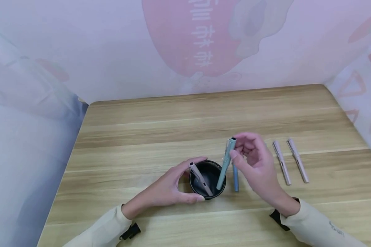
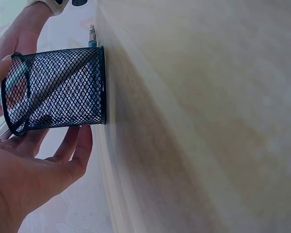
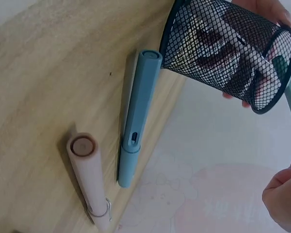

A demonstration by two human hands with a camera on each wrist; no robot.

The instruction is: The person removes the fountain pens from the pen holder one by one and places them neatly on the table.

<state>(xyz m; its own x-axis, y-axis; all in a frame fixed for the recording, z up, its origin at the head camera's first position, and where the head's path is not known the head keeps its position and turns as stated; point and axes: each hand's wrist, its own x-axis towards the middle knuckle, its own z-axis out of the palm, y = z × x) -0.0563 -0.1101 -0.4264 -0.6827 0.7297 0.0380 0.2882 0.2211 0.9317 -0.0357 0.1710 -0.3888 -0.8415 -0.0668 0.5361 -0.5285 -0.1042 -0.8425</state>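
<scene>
My left hand (image 1: 179,185) grips a black mesh pen cup (image 2: 58,90), thumb on the near side and fingers round the far side. Inside it a pinkish pen (image 1: 200,180) leans toward the left rim. Between thumb and fingers, my right hand (image 1: 258,164) pinches a light green pen (image 1: 225,168) by its upper part. That pen tilts, its lower end inside the cup's mouth at the right. A blue pen (image 3: 138,107) lies on the table just right of the cup, partly hidden by the right hand in the head view.
Two pale pinkish pens (image 1: 282,163) (image 1: 298,161) lie side by side on the wooden table (image 1: 160,133), right of my right hand. A printed cloth (image 1: 117,58) hangs behind the table's far edge.
</scene>
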